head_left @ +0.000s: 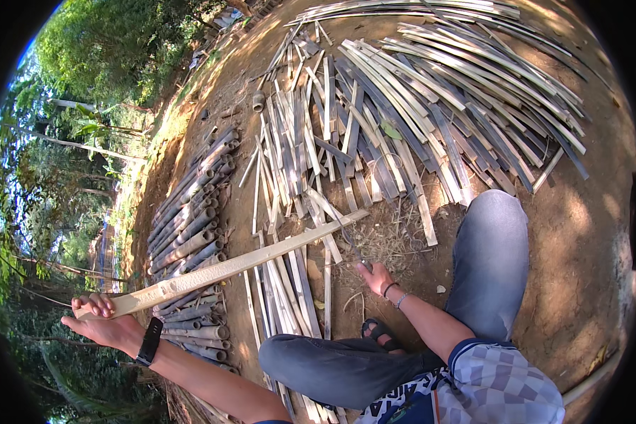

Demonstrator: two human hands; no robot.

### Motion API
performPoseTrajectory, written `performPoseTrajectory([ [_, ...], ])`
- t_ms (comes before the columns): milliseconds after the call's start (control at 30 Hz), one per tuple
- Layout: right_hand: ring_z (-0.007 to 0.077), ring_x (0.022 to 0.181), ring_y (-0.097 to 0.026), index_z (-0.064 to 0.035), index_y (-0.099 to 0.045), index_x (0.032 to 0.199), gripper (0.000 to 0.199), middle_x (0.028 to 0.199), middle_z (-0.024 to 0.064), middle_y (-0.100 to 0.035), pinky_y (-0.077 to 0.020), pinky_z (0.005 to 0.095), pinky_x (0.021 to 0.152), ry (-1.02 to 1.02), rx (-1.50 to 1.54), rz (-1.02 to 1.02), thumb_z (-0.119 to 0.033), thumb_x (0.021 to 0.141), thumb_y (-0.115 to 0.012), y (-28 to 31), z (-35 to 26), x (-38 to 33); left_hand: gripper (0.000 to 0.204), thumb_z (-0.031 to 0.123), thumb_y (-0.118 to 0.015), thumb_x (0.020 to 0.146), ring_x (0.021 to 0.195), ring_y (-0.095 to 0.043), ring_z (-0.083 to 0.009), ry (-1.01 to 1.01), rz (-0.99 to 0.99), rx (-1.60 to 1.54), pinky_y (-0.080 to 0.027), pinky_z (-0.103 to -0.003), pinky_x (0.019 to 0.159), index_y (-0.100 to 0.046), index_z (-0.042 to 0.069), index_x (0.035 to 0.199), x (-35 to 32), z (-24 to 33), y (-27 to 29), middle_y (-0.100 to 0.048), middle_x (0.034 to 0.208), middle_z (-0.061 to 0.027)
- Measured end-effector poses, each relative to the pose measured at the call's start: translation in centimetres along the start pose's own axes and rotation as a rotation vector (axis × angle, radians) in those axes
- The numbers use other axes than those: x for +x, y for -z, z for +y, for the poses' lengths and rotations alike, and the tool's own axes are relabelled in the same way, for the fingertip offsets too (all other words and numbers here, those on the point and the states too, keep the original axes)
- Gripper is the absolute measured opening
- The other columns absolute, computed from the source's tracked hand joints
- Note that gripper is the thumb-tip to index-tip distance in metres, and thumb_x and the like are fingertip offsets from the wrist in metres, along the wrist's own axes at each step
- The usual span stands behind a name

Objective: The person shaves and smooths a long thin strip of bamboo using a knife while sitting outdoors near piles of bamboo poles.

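Observation:
My left hand (99, 316) grips the near-left end of a long, pale split bamboo strip (219, 271), fingers curled over its edge and thumb stretched out. The strip slants up to the right, its pale inner face showing. In my right hand (378, 277) is the handle of a knife (353, 244). Its dark, narrow blade points up and away and meets the strip near the far end; whether it cuts in or only crosses there, I cannot tell. Beneath that end, thin shavings (396, 244) litter the ground.
Split bamboo strips (466, 99) lie in a wide fanned heap ahead and to the right. More strips (290, 283) run beside my bent left knee (325, 367). Whole bamboo pieces (191, 219) are stacked at left. A short bamboo piece (258, 101) stands beyond them. Trees border the left side.

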State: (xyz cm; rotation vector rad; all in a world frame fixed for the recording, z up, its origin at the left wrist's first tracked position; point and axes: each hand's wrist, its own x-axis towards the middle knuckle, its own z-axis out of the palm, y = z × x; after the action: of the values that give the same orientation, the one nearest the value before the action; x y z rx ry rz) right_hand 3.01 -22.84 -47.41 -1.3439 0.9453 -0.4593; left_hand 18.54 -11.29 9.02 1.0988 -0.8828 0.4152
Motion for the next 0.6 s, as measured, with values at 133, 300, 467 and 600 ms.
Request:
performPoseTrajectory([
  [133, 0.0273, 0.057, -0.062, 0.0031, -0.055, 0.064, 0.059, 0.051, 0.0167, -0.053, -0.0444, 0.0408, 0.055, -0.314, 0.003, -0.021, -0.052, 0.087, -0.055, 0.8, -1.7, -0.4, 0.047, 0.050, -0.033, 0.099, 0.039, -0.035, -0.0063, 0.000, -0.059, -0.016, -0.028, -0.018, 0.036, -0.053, 0.011, 0.081, 0.5, 0.3, 1.4, -0.039, 0.050, 0.0017],
  [300, 0.0217, 0.038, -0.053, -0.0006, -0.054, 0.062, 0.055, 0.046, 0.0073, -0.050, -0.0437, 0.0405, 0.042, -0.124, 0.084, -0.084, -0.048, 0.091, -0.052, 0.3, -1.5, -1.3, 0.047, 0.050, -0.031, 0.099, 0.041, -0.032, -0.0064, 0.006, -0.030, 0.000, -0.027, -0.018, 0.037, -0.049, 0.011, 0.081, 0.0, 0.2, -1.1, -0.036, 0.052, 0.0020],
  [467, 0.0276, 0.053, -0.049, 0.0027, -0.055, 0.075, 0.050, 0.055, 0.0164, -0.050, -0.0406, 0.0415, 0.056, 0.182, 0.049, -0.217, -0.045, 0.090, -0.054, -0.2, -4.7, -2.1, 0.046, 0.050, -0.031, 0.099, 0.042, -0.031, -0.0071, -0.007, 0.020, 0.047, -0.027, -0.019, 0.038, -0.047, 0.011, 0.080, 0.3, 0.6, -1.2, -0.035, 0.054, 0.0017],
  [600, 0.0269, 0.051, -0.049, 0.0023, -0.054, 0.068, 0.052, 0.053, 0.0169, -0.049, -0.0412, 0.0407, 0.055, -0.031, 0.011, -0.074, -0.045, 0.089, -0.054, 0.3, -3.1, -2.0, 0.048, 0.050, -0.032, 0.099, 0.040, -0.032, -0.0072, 0.022, -0.069, -0.025, -0.028, -0.020, 0.037, -0.051, 0.010, 0.081, 0.5, -0.2, 0.8, -0.038, 0.053, 0.0012],
])
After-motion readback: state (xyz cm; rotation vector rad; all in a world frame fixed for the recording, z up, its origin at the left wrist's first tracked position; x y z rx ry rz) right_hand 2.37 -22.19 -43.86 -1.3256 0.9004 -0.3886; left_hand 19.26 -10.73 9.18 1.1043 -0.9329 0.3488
